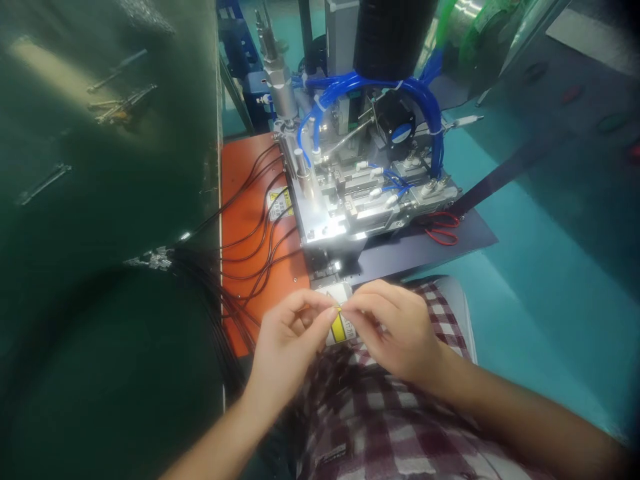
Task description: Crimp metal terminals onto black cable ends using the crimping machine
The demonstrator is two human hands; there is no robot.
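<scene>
My left hand (pixel 290 333) and my right hand (pixel 395 323) meet fingertip to fingertip above my lap, each in a pinch. Whatever lies between the fingertips is too small to make out. Just beneath them shows a white label with a yellow patch (pixel 339 328), partly covered by the fingers. Beyond the hands stands a metal machine (pixel 345 207) with blue air tubes (pixel 370 83). Black cables (pixel 265 250) run from its left side across an orange plate (pixel 245 220).
A dark green table (pixel 100 333) fills the left, with a bundle of metal-tipped cable ends (pixel 157 258) and a few loose thin parts (pixel 123 107). Red-handled scissors or pliers (pixel 443 230) lie right of the machine. A green spool (pixel 465 27) is at the top right.
</scene>
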